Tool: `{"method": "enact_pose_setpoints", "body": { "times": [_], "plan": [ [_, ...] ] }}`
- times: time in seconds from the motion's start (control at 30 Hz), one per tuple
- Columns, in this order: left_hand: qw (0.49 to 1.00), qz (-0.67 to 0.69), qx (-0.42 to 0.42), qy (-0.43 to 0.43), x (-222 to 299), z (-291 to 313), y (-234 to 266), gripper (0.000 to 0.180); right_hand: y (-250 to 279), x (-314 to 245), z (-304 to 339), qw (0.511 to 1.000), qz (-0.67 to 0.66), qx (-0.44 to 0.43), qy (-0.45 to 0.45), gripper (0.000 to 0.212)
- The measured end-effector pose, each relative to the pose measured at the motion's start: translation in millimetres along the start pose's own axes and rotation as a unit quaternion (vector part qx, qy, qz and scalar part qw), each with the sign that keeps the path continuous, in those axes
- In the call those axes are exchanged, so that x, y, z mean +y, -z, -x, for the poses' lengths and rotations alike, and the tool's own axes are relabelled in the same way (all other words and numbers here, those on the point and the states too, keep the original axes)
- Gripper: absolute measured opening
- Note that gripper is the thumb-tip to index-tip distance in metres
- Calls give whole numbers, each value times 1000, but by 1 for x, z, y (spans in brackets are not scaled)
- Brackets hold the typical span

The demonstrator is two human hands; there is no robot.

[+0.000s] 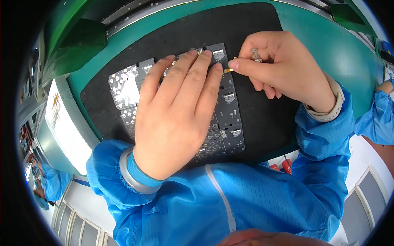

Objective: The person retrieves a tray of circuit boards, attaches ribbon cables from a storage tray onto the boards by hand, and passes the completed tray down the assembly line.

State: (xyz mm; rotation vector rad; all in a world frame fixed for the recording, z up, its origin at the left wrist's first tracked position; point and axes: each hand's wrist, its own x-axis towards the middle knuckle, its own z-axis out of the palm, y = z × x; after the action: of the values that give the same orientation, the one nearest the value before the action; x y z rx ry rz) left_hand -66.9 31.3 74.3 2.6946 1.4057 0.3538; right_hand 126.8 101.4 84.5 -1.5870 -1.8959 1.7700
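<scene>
A black circuit board panel [233,119] with round white spots and small silver connectors lies on a black mat. My left hand [176,102] rests on it, palm down, fingers stretched out and slightly apart, covering much of its middle. At the panel's upper right edge, my right hand [279,67] is closed, thumb against the fingers. A small yellow strip [229,70] sticks out from its pinch and reaches the board's edge; whether it is fixed there I cannot tell. Among the curled fingers sits a small grey metallic piece [257,55], partly hidden.
The black mat [262,106] lies on a green table surface [328,53]. To the left, a bright white sheet [67,127] carries rows of small orange pieces. Red-handled tools [286,165] show near my right sleeve. Another person's blue sleeve [375,119] is at the far right.
</scene>
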Motion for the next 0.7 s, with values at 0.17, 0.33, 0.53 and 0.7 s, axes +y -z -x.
{"method": "enact_pose_setpoints", "body": {
  "times": [0.17,0.33,0.53,0.7],
  "plan": [
    [999,-32,-30,-3,7,-4,2,42,3,5,2,1000,0,1,8,20],
    [993,-114,-26,-16,16,-3,-5,42,14,4,7,1000,5,5,27,18],
    [997,-68,-19,-21,10,-7,4,39,32,12,28,998,41,49,28,16],
    [963,251,86,-52,8,-7,6,28,14,16,42,961,-186,-203,26,7]
  ]
}}
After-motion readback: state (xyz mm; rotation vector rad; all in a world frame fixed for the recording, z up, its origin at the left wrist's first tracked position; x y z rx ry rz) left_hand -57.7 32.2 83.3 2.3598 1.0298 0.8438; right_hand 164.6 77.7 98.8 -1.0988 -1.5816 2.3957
